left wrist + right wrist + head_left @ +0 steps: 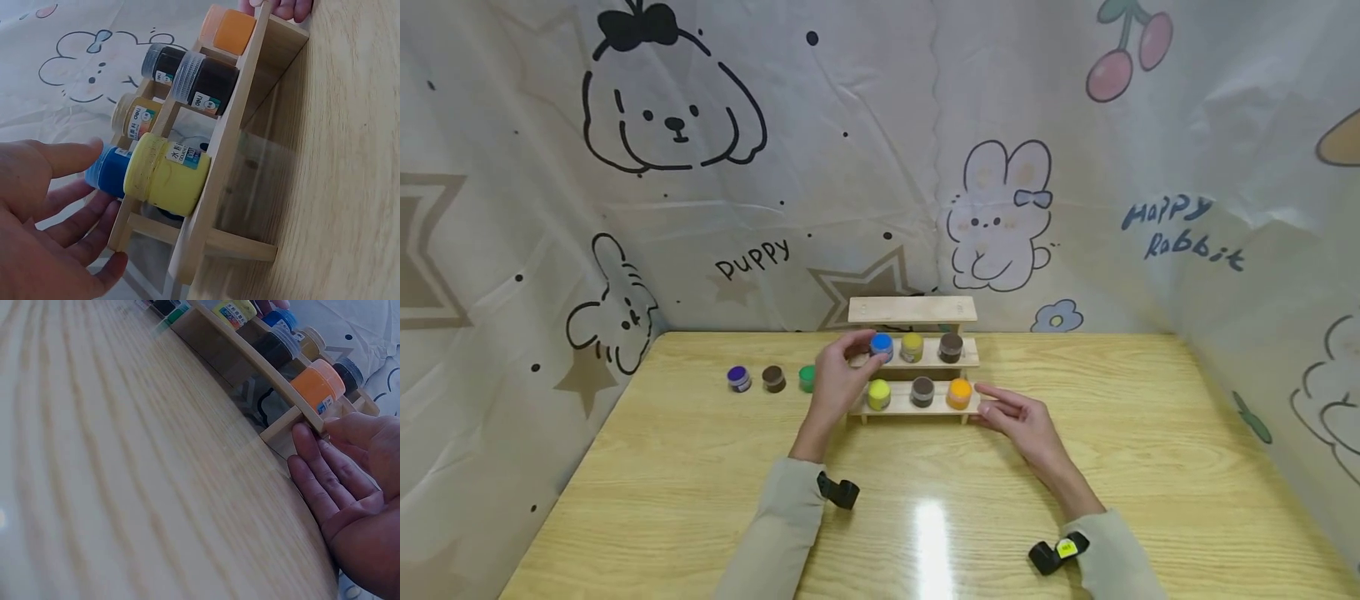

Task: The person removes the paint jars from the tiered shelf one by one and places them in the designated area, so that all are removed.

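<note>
A stepped wooden rack (913, 309) stands on the table, with several small paint jars on its two lower steps. At the left end of the middle step, my left hand (841, 377) pinches the blue paint jar (112, 170) between thumb and fingers. The yellow paint jar (169, 175) sits on the step below, close to those fingers. My right hand (1021, 423) grips the right end of the bottom step, thumb and fingertips at its edge, beside the orange paint jar (319, 386). Dark jars (922, 392) and a mustard jar (912, 347) fill the other places.
Left of the rack, a purple jar (739, 379), a brown jar (773, 379) and a green jar (807, 378) stand in a row on the wooden table (700, 500). A printed cloth (865, 167) hangs behind and along the sides.
</note>
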Demonstrator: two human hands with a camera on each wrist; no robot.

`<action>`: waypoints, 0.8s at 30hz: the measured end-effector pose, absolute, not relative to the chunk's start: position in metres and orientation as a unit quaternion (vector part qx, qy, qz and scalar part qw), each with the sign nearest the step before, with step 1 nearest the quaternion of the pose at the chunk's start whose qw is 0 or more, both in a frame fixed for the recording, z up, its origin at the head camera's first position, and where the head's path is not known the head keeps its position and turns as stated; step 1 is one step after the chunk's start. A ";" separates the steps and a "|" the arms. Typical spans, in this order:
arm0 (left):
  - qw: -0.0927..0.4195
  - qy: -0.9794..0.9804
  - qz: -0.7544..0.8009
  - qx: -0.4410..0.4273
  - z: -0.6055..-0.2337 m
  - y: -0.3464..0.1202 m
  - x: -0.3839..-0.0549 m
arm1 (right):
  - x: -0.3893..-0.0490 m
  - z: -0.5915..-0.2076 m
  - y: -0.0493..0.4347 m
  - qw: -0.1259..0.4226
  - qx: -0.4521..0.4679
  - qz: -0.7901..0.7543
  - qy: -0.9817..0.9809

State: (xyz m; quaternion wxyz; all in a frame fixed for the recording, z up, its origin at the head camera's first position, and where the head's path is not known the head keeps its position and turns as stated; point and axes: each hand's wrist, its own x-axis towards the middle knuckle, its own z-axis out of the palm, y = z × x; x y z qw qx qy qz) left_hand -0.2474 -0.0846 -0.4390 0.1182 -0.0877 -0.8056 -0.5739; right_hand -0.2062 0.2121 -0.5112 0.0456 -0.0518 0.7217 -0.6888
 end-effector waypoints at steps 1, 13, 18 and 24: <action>0.115 -0.808 -0.572 -0.086 -0.439 -0.084 -0.248 | -0.206 -0.512 0.212 0.046 -0.054 -0.689 0.721; 0.112 -0.802 -0.581 -0.084 -0.439 -0.088 -0.254 | -0.208 -0.512 0.214 0.040 -0.079 -0.704 0.705; 0.110 -0.795 -0.587 -0.106 -0.439 -0.094 -0.250 | -0.207 -0.514 0.216 0.042 -0.084 -0.708 0.700; 0.104 -0.789 -0.592 -0.130 -0.438 -0.103 -0.245 | -0.206 -0.512 0.216 0.043 -0.073 -0.710 0.699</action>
